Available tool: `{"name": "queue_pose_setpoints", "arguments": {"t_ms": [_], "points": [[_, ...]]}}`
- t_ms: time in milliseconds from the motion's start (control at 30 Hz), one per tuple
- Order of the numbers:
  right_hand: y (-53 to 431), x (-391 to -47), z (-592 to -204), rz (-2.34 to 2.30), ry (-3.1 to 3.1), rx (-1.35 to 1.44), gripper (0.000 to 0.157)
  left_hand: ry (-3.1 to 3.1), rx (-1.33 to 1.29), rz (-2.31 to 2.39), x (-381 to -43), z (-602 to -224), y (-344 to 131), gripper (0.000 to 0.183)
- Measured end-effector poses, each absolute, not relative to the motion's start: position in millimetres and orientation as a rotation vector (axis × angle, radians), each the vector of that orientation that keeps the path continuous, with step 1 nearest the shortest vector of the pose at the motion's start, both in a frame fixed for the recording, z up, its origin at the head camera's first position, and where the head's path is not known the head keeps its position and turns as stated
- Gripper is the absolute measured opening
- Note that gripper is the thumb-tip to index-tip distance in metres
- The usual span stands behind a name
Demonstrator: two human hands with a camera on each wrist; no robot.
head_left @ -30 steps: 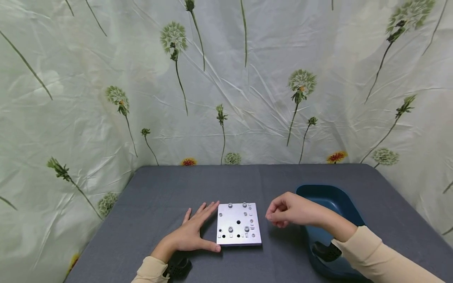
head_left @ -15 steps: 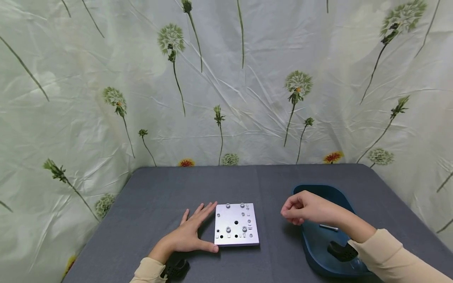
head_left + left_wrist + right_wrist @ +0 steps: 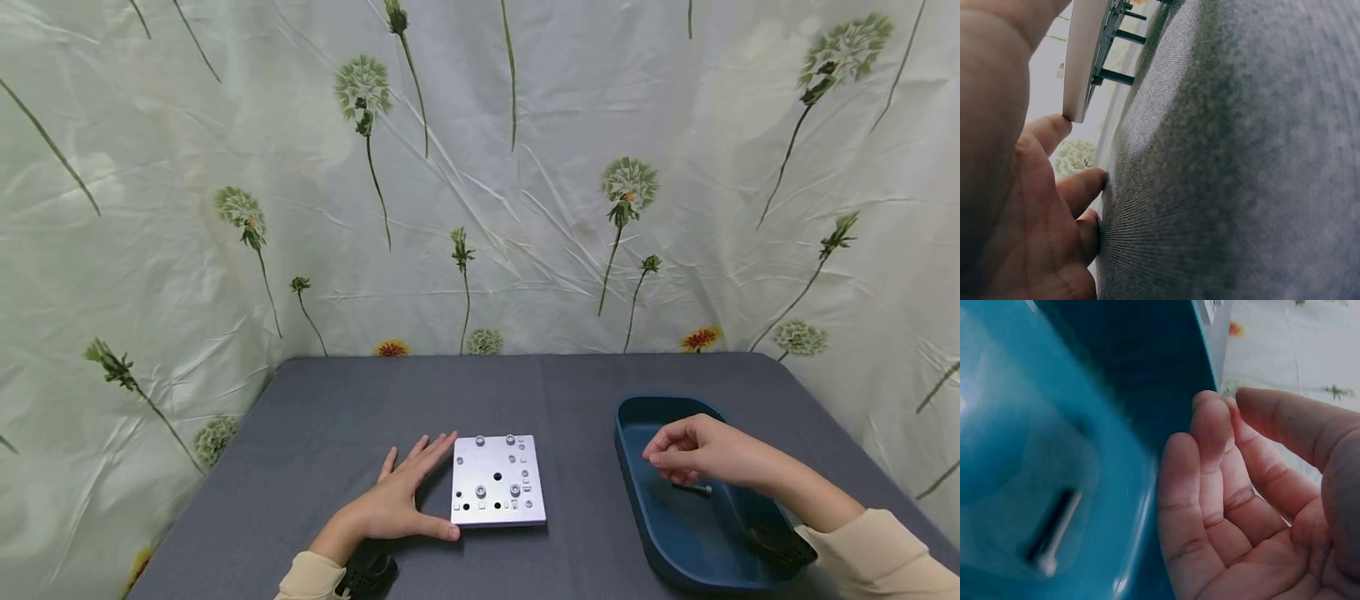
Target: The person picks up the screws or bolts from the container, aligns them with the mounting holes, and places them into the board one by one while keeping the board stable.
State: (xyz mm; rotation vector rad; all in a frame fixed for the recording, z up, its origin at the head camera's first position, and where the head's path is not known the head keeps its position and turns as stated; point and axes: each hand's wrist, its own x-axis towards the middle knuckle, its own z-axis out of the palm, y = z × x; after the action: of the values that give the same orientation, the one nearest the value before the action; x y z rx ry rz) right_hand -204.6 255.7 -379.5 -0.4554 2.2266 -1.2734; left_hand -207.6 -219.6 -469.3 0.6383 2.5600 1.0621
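A square silver metal plate (image 3: 477, 463) with several holes and socket-head bolts in its top lies on the grey table. My left hand (image 3: 393, 507) stretches along its left side, with the thumb at the near corner and the index finger at the far one. In the left wrist view, dark threaded bolt shanks (image 3: 1116, 76) stick out of the plate's underside. My right hand (image 3: 705, 450) hovers over the blue tray (image 3: 697, 546), fingers loosely bent, with nothing visible between them. A silver bolt (image 3: 1063, 528) lies on the tray's floor below it.
The blue tray's raised wall (image 3: 632, 500) stands to the right of the plate. Grey cloth (image 3: 420, 392) covers the table, and a flower-printed curtain (image 3: 555, 208) hangs behind its far edge.
My right hand has moved right, from beside the plate to over the tray. The left hand stays at the plate's left side. The view has shifted slightly.
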Motion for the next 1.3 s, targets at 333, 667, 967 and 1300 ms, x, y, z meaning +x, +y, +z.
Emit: {"name": "queue_pose_setpoints", "arguments": {"t_ms": [333,667,967,1300], "points": [[289.7,-190.3,-382.2,-1.117,2.245,-0.275,0.04,2.558,0.658,1.07,-208.5,-472.2,-221.4,0.125],[289.2,-203.2,-411.8,-0.684,2.498,-0.154,0.027,2.553,0.66,1.061,-207.6,-469.7,-221.3,0.125],[268.6,-202.7,-412.6,-0.776,2.539,-0.086,0.012,2.545,0.662,1.06,-207.7,-469.8,-221.7,0.125],[254.2,-205.1,-409.0,-0.923,2.469,-0.093,0.012,2.558,0.643,1.061,-207.1,-470.2,-221.3,0.126]]}}
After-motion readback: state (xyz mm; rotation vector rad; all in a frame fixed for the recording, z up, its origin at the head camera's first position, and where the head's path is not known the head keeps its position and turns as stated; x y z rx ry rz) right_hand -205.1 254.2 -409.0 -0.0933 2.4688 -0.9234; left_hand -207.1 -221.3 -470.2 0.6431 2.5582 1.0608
